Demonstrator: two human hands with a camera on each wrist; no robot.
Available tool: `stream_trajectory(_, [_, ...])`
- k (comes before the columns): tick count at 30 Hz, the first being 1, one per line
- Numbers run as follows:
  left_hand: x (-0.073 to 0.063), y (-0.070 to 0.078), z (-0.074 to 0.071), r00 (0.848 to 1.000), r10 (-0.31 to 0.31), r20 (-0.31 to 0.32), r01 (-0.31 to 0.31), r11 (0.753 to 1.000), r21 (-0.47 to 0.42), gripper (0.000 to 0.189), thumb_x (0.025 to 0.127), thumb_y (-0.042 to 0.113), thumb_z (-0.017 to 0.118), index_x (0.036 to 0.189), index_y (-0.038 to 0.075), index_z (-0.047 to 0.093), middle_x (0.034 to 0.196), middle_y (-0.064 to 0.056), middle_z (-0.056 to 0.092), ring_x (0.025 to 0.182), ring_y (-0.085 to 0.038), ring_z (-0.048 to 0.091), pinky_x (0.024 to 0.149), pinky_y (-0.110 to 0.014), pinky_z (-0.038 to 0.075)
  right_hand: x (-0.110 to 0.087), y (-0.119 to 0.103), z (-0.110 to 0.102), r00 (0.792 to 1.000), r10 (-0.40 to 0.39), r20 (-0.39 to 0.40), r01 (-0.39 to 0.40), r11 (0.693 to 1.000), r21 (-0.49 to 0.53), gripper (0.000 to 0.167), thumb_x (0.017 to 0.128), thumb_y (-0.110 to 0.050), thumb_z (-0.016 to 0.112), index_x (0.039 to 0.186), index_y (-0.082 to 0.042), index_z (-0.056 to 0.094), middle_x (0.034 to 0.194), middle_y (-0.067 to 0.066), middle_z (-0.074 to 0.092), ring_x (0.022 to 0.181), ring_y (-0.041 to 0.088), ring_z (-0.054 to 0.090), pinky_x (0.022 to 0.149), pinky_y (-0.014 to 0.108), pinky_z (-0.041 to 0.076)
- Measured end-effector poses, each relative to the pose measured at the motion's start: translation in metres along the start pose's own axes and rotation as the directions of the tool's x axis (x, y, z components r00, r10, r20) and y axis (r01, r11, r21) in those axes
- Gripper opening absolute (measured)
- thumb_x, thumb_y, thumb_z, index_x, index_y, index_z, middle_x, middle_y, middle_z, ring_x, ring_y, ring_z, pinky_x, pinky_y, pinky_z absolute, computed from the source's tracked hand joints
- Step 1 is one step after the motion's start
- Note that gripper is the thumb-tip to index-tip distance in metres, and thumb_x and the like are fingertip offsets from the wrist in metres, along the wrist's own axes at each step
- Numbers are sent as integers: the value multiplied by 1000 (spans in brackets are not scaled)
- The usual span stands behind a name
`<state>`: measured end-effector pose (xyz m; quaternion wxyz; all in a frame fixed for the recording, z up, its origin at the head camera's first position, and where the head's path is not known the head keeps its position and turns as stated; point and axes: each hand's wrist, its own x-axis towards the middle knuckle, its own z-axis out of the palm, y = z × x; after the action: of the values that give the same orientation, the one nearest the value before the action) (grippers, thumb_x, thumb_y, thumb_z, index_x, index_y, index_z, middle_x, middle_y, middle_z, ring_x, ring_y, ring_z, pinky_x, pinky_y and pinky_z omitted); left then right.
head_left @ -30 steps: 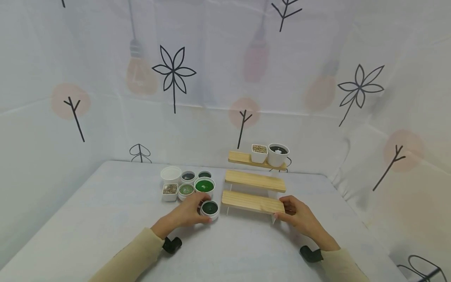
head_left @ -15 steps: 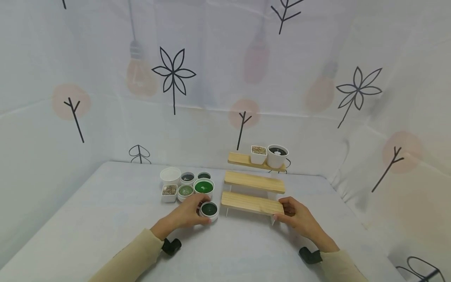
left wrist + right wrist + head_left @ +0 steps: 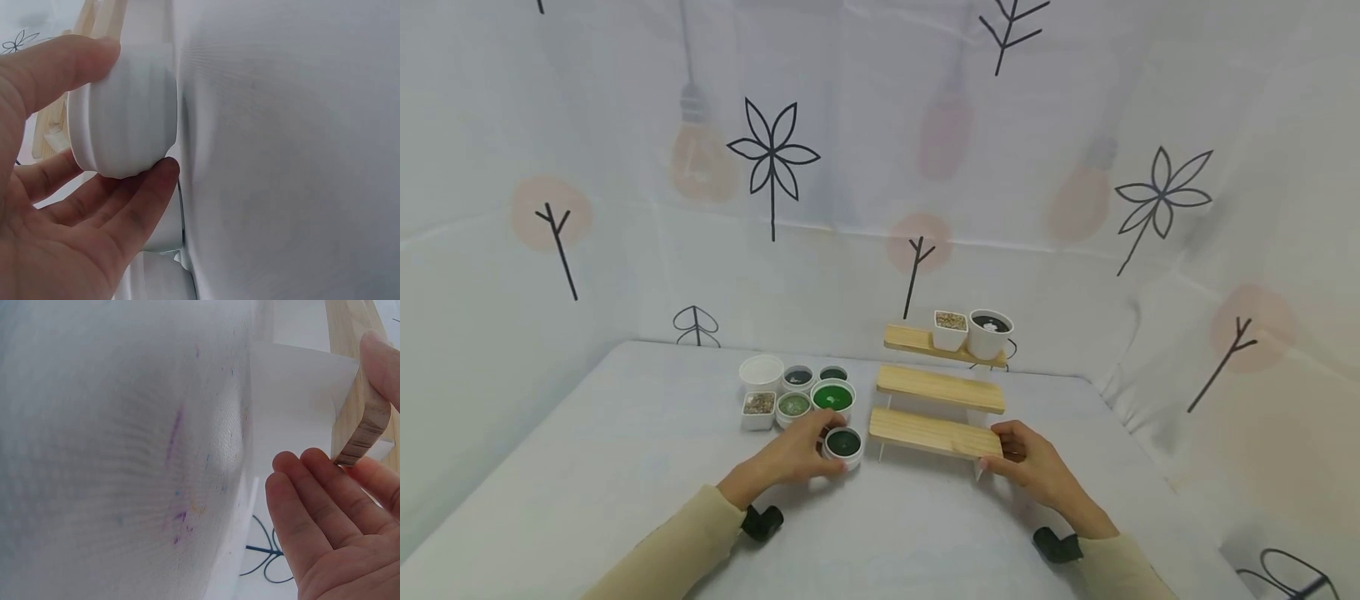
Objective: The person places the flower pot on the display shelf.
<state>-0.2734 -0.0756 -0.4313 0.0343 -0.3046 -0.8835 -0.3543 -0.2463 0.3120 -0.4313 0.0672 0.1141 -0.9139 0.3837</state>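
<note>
My left hand [image 3: 796, 454] grips a small round white pot [image 3: 843, 447] with a dark green top, thumb on the near side and fingers on the far side. In the left wrist view the white pot [image 3: 128, 112] shows its ribbed wall, close to the white cloth. At the right end of a three-tier stand, my right hand [image 3: 1033, 465] holds the lowest wooden shelf [image 3: 934, 432]. The right wrist view has the thumb against one edge of the shelf board [image 3: 362, 428] and the index finger near its other edge; the other fingers are extended below its end.
Left of the stand sit a pot with a bright green top [image 3: 832, 397], a square pot of gravel [image 3: 758, 409] and several other white pots. The top shelf [image 3: 910, 337] bears a square gravel pot [image 3: 950, 329] and a larger round pot [image 3: 989, 333]. The middle shelf [image 3: 940, 389] is bare wood.
The head view has shifted slightly. Both hands keep the same hold, the left on the pot and the right on the lowest shelf.
</note>
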Motion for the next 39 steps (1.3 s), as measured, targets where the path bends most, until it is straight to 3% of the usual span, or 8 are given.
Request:
stream_trajectory(11, [6,7,-12,999,28,-37,-29,999,-20,57,72,26,81,120,5,56,110,-2,59,99,-15,55,86,-36,49,0,-2,0,1000,15,-9,-15,1000,1,61,79,-38,77,124,-4,53,117,13,63,104,27,62,83,39,54])
stream_trajectory(20, [18,20,-28,989,117,-93,-123,990,-67,57,75,21,80,122,2,55,113,-4,59,100,-18,58,85,-32,52,3,-4,2,999,32,-6,-32,999,4,60,80,-39,76,125,-5,53,117,12,62,103,26,62,81,34,54])
stream_trajectory(27, [40,35,-40,977,175,-120,-180,983,-30,57,77,22,78,124,1,54,113,-6,59,99,-18,58,83,-32,52,5,-4,3,1000,24,-10,-24,1000,2,60,81,-39,76,125,-5,53,117,12,62,103,26,62,82,35,54])
stream_trajectory(34, [75,51,-52,958,231,-170,-240,970,-35,56,77,20,77,124,-1,54,113,-8,59,98,-18,58,82,-26,52,6,-5,5,999,37,-14,-37,999,4,60,80,-38,76,124,-4,53,117,12,62,103,25,62,83,36,53])
stream_trajectory(39, [101,61,-55,954,224,-199,-235,971,-32,55,78,21,76,124,1,55,114,-7,59,97,-15,57,82,-26,53,7,-8,6,1000,25,-12,-25,1000,14,60,81,-36,76,125,-3,53,118,13,61,103,25,62,82,36,54])
